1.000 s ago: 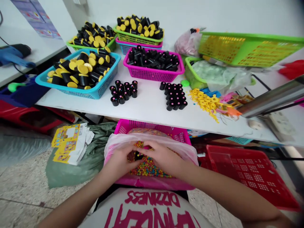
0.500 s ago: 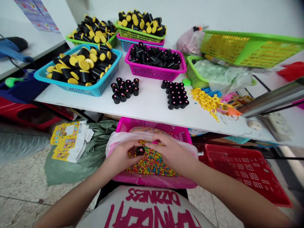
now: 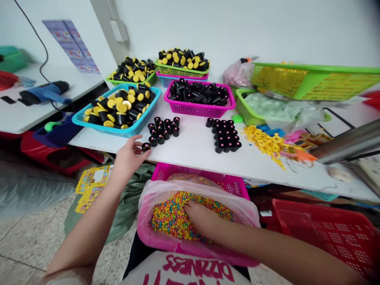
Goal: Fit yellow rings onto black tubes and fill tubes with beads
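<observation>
My left hand (image 3: 130,152) is at the front edge of the white table, thumb and fingers around a small black canister (image 3: 146,147) with a pink centre. Just beyond it stands a group of similar black canisters (image 3: 160,138), and a second, tighter group (image 3: 227,137) stands to the right. My right hand (image 3: 197,215) reaches into a heap of small multicoloured balls (image 3: 170,215) in a pink basket lined with a clear plastic bag (image 3: 145,233). Its fingers are sunk among the balls and hidden, so their grip cannot be seen.
A blue basket (image 3: 148,114) of yellow-capped black canisters stands at the left. A magenta basket (image 3: 192,109) of black canisters is behind the groups. Yellow plastic pieces (image 3: 264,140) lie at the right, beside a metal post (image 3: 350,138). A red crate (image 3: 308,225) sits low on the right.
My left hand has carried the black canister from above the coloured balls up to the table's left front edge. My right hand has dipped deeper into the balls. The view has shifted.
</observation>
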The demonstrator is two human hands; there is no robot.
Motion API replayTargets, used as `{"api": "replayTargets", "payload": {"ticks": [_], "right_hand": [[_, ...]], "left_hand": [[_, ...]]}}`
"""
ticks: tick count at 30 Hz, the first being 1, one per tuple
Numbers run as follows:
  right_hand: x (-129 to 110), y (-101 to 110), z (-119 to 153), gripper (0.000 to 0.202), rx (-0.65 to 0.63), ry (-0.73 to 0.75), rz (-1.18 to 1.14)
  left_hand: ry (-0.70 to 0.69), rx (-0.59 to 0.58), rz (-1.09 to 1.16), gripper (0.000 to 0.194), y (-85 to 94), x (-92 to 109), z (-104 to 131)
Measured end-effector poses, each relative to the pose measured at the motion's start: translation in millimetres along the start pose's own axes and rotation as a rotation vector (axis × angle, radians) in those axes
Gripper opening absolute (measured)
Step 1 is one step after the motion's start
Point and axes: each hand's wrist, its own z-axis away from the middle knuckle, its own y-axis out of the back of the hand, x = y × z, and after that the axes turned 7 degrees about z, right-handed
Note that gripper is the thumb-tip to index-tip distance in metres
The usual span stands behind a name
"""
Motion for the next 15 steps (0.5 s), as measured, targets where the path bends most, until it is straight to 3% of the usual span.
{"api": "replayTargets", "payload": {"ticks": [4,7,10,12,15], "right_hand": [[-8,4,-13,0.032,0.008,0.06,-0.061],[-5,0,-17,0.03,0.025,0.078,-0.096],[2,-6,-17,0.029,0.06,0.082,-0.159],[8,-7,-16,0.027,0.096,0.102,-0.209],[15,-7,-15,0.022,0.11,0.148,-0.232]], "left_hand": [[0.019,-0.018,-0.047,0.071,-20.4,-15,-31],[-0.018,-0.032,-0.183,0.071,-21.6,-11,-31],[-0.221,0.039,-0.386,0.053,-18.3,11,-18],[-0.367,0.06,-0.354,0.043,-26.6,34,-15],[-0.465,-0.157,-0.153,0.032,-67.7,73,-35]]}}
